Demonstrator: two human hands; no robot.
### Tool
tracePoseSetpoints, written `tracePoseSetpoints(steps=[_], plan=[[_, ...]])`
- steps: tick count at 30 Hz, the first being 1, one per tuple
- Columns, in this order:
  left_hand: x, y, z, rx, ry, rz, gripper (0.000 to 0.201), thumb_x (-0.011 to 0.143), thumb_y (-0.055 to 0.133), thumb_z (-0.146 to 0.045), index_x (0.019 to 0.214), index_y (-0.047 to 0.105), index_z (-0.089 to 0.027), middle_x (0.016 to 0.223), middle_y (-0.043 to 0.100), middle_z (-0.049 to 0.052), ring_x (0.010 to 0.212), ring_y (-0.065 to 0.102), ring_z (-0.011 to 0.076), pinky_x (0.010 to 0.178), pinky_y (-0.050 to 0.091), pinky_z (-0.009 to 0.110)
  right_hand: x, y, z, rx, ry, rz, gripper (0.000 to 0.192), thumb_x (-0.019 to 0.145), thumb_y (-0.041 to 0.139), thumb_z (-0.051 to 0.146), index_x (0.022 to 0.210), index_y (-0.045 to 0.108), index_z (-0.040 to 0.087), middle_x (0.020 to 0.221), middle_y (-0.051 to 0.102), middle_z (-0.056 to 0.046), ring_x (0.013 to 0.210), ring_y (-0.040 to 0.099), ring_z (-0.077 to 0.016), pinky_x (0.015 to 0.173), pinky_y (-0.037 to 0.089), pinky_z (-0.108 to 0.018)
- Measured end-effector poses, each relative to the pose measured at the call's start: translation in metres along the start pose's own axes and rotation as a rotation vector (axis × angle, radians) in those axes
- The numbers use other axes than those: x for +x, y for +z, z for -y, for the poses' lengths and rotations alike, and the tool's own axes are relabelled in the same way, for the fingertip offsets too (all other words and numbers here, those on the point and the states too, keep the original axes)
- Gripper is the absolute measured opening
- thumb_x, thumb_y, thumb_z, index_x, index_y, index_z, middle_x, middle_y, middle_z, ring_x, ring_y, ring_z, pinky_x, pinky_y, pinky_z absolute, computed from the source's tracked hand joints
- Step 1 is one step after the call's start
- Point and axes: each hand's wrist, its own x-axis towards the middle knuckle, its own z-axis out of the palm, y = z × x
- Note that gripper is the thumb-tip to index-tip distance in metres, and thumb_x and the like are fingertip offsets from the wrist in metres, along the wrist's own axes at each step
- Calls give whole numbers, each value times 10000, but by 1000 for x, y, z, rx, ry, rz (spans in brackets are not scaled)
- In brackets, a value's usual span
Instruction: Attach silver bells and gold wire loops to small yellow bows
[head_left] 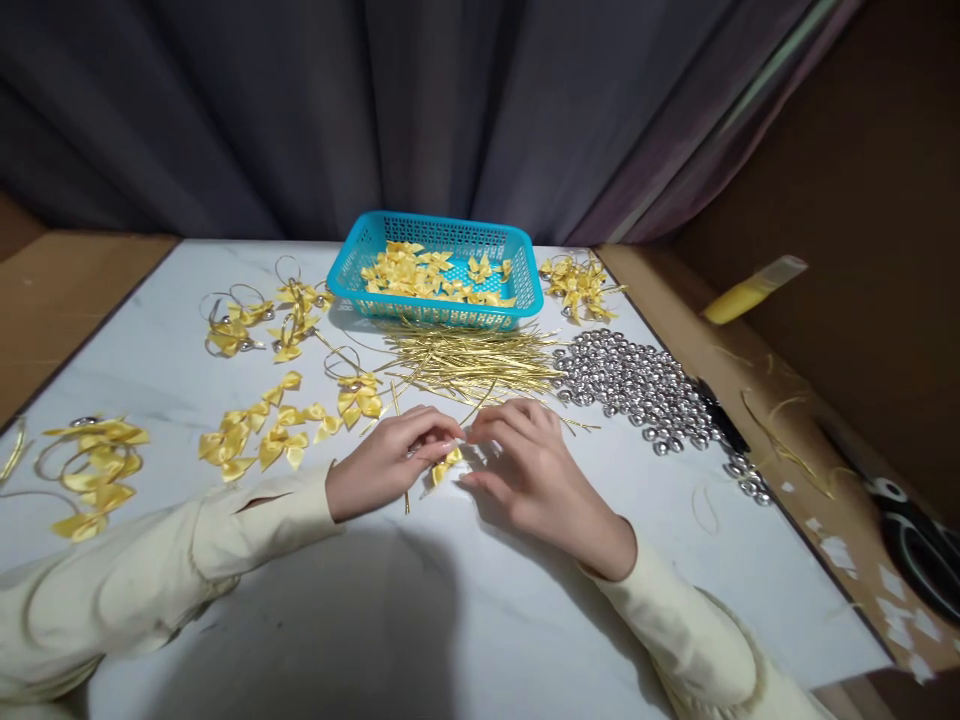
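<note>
Left hand [386, 462] and right hand [525, 462] meet fingertip to fingertip at table [465, 600] centre, both pinched narrow on small yellow bow [448, 464]; thin gold wire [406, 495] runs down under left fingers. Wire pile [472, 362] just beyond hands. Silver bells [637, 385] right of pile. Blue basket [439, 268] of bows behind. Loose bows [255, 432] left of left hand.

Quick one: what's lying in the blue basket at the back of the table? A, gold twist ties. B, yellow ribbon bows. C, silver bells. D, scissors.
B: the blue basket holds yellow ribbon bows, while the silver bells and gold twist ties lie outside it on the table.
</note>
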Motion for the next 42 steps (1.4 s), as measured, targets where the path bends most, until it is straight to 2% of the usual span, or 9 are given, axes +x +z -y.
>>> tracePoseSetpoints(steps=[5,9,14,21,25,29,32,36,42], plan=[[-1,2,-4,-218,-110,-55,174,847,514,-312,899,587,-163,832,597,26,772,534,150,673,415,256,1,11,3,169,85,-39,156,777,655,227,859,529,183,828,617,-19,840,519,-179,782,333,-318],[-2,3,-7,-337,-118,-81,146,833,545,-295,894,573,-166,833,583,14,780,535,138,702,426,250,1,12,3,182,57,-68,55,825,600,205,801,565,170,741,616,-1,750,528,-149,764,316,-305],[-1,2,-7,-462,-177,-56,155,812,582,-297,883,564,-160,808,575,9,752,543,129,665,435,234,-1,8,4,189,41,-56,81,842,574,202,792,634,182,692,610,6,706,523,-139,754,304,-303],[-1,4,-8,-778,-276,-71,308,915,371,-437,1045,421,-162,841,596,55,717,591,151,634,475,283,-1,6,8,247,132,-72,116,835,552,165,733,606,174,689,625,8,679,516,-129,749,317,-300],[-8,11,-11,-565,-225,-155,278,819,570,-372,915,377,-197,866,528,12,708,561,123,604,469,258,0,6,9,337,225,-90,123,832,555,198,722,606,178,608,586,16,654,505,-129,700,340,-285],[-15,16,-7,-100,15,-226,302,749,656,-286,865,391,-201,884,507,10,740,525,117,637,446,254,1,3,12,623,407,-32,160,839,546,265,733,601,157,535,532,25,530,463,-103,558,342,-239],[-17,18,-3,113,142,-282,269,778,629,-253,894,391,-206,914,542,23,793,543,131,688,451,269,3,-1,15,809,484,23,176,842,542,285,751,594,143,489,483,42,471,407,-81,503,314,-216],[-17,18,0,82,106,-297,185,840,548,-238,934,392,-206,956,571,46,854,582,144,766,476,302,4,-6,17,915,514,79,165,836,554,266,751,593,130,471,463,48,457,382,-69,490,294,-207],[-18,19,-1,-47,86,-279,178,844,538,-213,980,423,-210,910,577,25,818,603,129,747,495,276,4,-6,17,901,519,106,178,847,535,261,729,576,133,462,420,58,458,344,-67,484,266,-209]])
